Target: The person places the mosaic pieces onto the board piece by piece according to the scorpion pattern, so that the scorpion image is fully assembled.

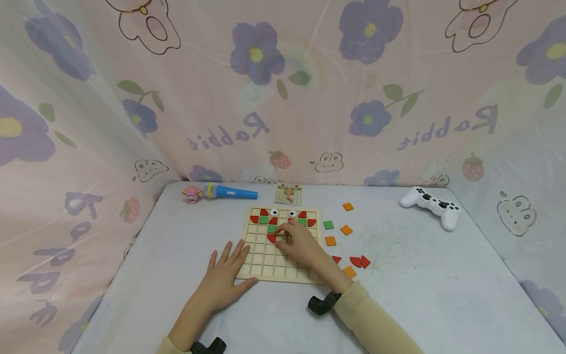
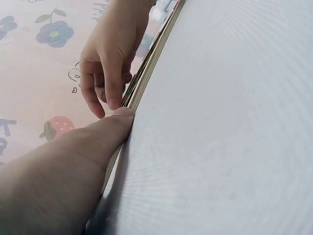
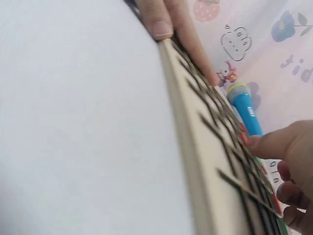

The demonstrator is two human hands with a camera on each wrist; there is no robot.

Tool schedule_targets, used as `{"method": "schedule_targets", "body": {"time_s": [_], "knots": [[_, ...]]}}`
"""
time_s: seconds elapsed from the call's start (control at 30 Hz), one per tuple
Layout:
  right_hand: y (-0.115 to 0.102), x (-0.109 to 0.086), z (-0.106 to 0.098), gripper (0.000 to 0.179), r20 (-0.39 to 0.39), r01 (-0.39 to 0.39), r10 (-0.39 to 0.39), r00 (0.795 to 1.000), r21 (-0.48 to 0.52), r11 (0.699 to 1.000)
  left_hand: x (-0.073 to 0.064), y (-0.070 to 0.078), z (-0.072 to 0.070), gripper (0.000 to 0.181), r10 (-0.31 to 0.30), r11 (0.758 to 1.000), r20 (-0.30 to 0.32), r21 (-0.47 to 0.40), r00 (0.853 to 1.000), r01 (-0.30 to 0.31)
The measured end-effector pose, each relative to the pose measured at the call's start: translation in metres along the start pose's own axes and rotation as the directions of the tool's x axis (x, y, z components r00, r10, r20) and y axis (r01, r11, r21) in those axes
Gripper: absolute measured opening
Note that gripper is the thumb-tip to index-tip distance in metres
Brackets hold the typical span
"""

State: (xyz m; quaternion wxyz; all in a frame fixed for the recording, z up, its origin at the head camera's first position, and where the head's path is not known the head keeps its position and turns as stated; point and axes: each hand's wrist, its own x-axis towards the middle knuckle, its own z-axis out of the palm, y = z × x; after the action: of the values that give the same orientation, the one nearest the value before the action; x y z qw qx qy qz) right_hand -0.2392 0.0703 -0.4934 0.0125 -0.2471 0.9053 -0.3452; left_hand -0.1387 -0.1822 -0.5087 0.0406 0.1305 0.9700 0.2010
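Observation:
A wooden grid board (image 1: 265, 258) lies on the table with red and green pieces and two eye pieces set in its upper cells. My left hand (image 1: 225, 280) rests at its lower left corner, fingers spread and thumb along the front edge. Over the middle of the board is my right hand (image 1: 301, 245), its fingers bent and thumb apart from the forefinger. Its fingertips are right at a red quarter-round piece (image 1: 271, 238) and a green square (image 1: 271, 229). In the right wrist view the right thumb (image 3: 266, 146) reaches down to the grid. No piece shows between the fingers.
Loose orange squares (image 1: 330, 241), a green square (image 1: 328, 224) and red pieces (image 1: 365, 261) lie right of the board. Behind it is a pattern card (image 1: 289, 193). A toy microphone (image 1: 234, 192) and pink figurine (image 1: 192, 193) stand back left, a white game controller (image 1: 431, 206) back right.

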Motion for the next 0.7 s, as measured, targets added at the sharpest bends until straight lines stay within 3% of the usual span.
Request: {"method": "schedule_targets", "body": {"time_s": [0.23,0.5,0.7], "knots": [[0.011,-0.004,-0.034,0.027,-0.054,-0.002,0.003,0.999,0.010,1.000,0.000,0.001,0.000,0.091,-0.003,1.000,0.008,-0.005,1.000,0.003],[0.051,-0.023,-0.083,0.028,-0.163,-0.131,0.122,0.979,-0.045,0.990,-0.001,0.000,0.001,0.091,-0.002,1.000,-0.004,-0.008,1.000,0.002],[0.078,-0.035,-0.103,0.028,-0.195,-0.210,0.195,0.961,-0.060,0.976,-0.001,0.001,0.001,0.091,0.004,1.000,-0.016,-0.008,1.000,-0.004]]}}
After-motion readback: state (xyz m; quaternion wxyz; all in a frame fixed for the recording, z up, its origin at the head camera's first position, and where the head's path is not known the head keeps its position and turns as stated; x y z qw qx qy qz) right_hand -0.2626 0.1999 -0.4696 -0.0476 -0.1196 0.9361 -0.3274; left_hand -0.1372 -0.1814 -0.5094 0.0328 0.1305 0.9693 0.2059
